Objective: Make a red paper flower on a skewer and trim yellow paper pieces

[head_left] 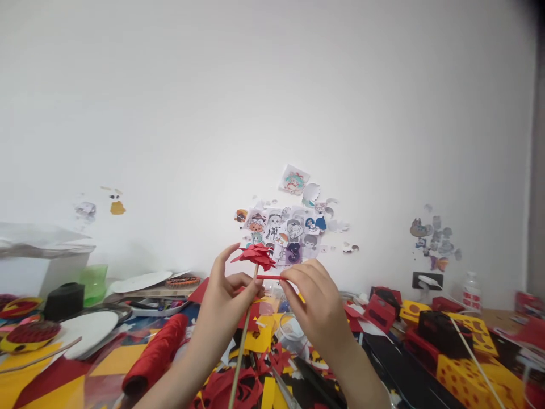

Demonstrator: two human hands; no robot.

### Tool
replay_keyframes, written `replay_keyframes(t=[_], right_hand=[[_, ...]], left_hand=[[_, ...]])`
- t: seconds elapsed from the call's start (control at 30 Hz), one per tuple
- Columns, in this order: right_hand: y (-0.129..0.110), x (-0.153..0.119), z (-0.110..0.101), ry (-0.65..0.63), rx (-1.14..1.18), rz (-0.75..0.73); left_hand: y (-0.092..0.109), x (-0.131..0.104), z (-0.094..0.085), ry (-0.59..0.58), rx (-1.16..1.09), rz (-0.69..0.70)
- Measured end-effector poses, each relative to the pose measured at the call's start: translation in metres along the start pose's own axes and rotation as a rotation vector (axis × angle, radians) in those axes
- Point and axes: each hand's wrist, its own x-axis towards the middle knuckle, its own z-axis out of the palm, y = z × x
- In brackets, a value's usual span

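My left hand [227,298] pinches the thin wooden stick [240,349] of a red paper flower [258,257] just below its petals. The flower faces upward, and its stick slopes down toward me. A narrow red strip [271,277] stretches level from the stick to the fingertips of my right hand [317,298], which are closed on its far end. The strip's left end is at my left thumb and the stick; how it is fixed there is hidden.
Red, yellow and black paper scraps [238,389] cover the table, with scissors [286,391] among them. A red roll [157,352] lies left, near a white plate [91,335]. Yellow spotted boxes [479,380] stand right. Stickers [293,230] dot the wall ahead.
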Motion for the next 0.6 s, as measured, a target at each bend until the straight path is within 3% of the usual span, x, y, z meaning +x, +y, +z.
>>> replay_keyframes(t=[0.2, 0.37, 0.6], right_hand=[[-0.004, 0.0, -0.001, 0.084, -0.043, -0.008], [-0.009, 0.0, -0.006, 0.066, -0.128, -0.122], [-0.015, 0.005, -0.016, -0.004, -0.093, -0.222]], left_hand=[[0.001, -0.01, 0.002, 0.052, 0.276, 0.098], [-0.005, -0.015, 0.001, -0.016, 0.502, 0.208], [0.0, -0.018, 0.002, 0.048, 0.66, 0.221]])
